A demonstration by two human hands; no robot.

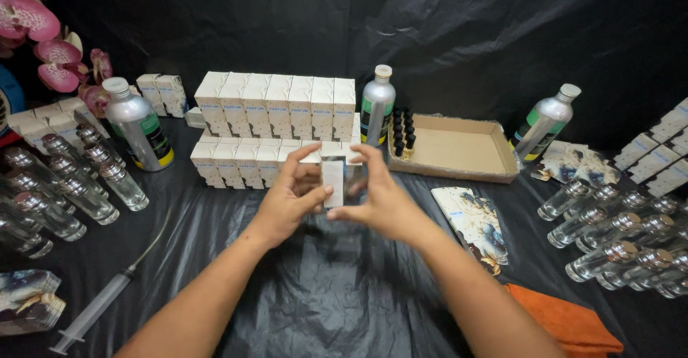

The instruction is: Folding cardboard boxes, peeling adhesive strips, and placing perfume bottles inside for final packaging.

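Note:
My left hand [287,199] and my right hand [380,202] together hold a small clear glass bottle [334,183] with a pale label strip on its front. The bottle is upright above the black plastic-covered table, in the middle of the view. Fingers of both hands pinch its sides, thumbs below. Just behind it stand rows of small white cartons [276,107] in two tiers.
Clear glass bottles with silver caps lie at the left [68,182] and right [616,232]. Three silver metal bottles [140,125] [378,107] [545,123] stand behind. A cardboard tray [459,150] holds small black vials. A syringe [97,308], orange cloth [566,322], flat printed cartons [476,222].

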